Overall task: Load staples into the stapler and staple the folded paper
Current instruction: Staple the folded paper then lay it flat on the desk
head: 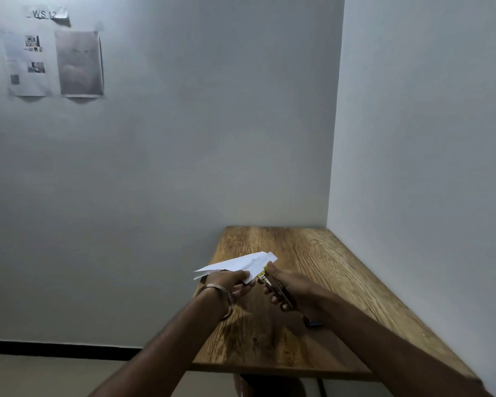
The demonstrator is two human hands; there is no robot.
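The person holds both hands above the wooden bench point(341, 282), which stands in the corner of a room with grey-white walls. The left hand point(231, 283) grips the folded paper point(238, 265) at its near edge; the fingers are curled around it, with the thumb on top. The paper is in the air, a little tilted, and its far end points toward the right wall. Some faint lines of print show on it, but they are too small to read.

The right hand point(287, 285) holds the stapler point(272, 285), with the fingers wrapped around its body. Most of the stapler is hidden inside the hand, so only a dark metal strip and a yellow front part show. The yellow front touches the near right edge of the paper; I cannot tell if the paper is already between the two parts of the stapler, and I cannot tell if staples are inside.

A thin metal bangle point(216, 290) sits on the left wrist. On the bench, just under the right forearm, lies a small dark object point(312, 322); the arm covers part of it and I cannot say what it is.

On the left wall hang two printed sheets point(52, 63) and above them a label point(46, 14) that reads "WS 12". The pictures on the sheets are blurred. The lower edge of the view cuts off both arms.
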